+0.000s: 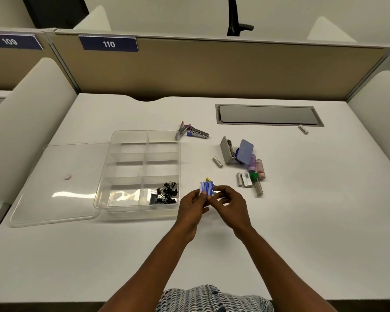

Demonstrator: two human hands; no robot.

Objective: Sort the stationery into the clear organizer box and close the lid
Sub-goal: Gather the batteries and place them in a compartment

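Observation:
The clear organizer box [113, 167] lies open on the white desk, its lid [54, 183] swung flat to the left. Black binder clips [166, 192] fill its near right compartment; the other compartments look bare. My left hand [193, 204] and my right hand [229, 202] meet just right of the box's near corner, both pinching a small stack of blue staple boxes [205, 187]. Staple removers [193, 131] lie behind the box's far right corner. A grey stapler [225, 150], a blue case [245, 150], glue sticks [258, 168] and small white tubes [243, 179] cluster to the right.
A grey cable hatch [268, 114] is set into the desk at the back right, with a white tube [303, 129] near it. Another white tube [217, 162] lies left of the stapler. A tan partition [212, 68] walls off the back.

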